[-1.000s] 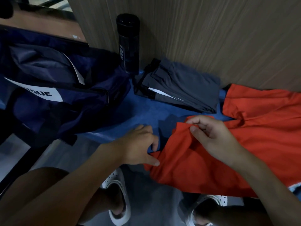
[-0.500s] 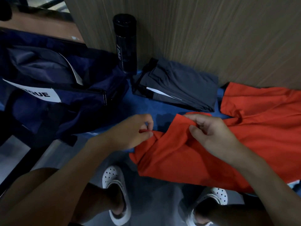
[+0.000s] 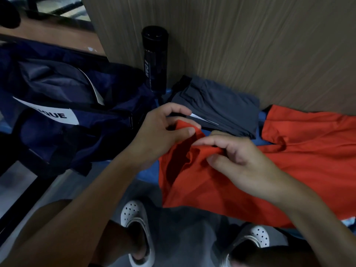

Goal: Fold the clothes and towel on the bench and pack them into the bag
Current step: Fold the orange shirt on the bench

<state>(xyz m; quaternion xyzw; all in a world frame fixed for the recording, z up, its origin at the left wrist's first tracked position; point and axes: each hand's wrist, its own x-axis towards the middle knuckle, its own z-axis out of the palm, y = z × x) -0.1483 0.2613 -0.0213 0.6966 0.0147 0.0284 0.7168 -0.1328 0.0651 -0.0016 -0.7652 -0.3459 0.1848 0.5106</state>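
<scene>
Orange-red thin fabric garment (image 3: 289, 160) lies on the blue padded bench (image 3: 148, 175), spreading from centre toward 3 o'clock. The left hand (image 3: 159, 132) pinches its corner at centre, and the right hand (image 3: 240, 164) pinches a fold just beside it. The fabric is probably light, limp and slippery, so it is best held by corners and hems.

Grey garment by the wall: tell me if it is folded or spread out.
Folded. The grey garment lies as a compact bundle against the wooden wall, with layered edges showing along its near side.
</scene>
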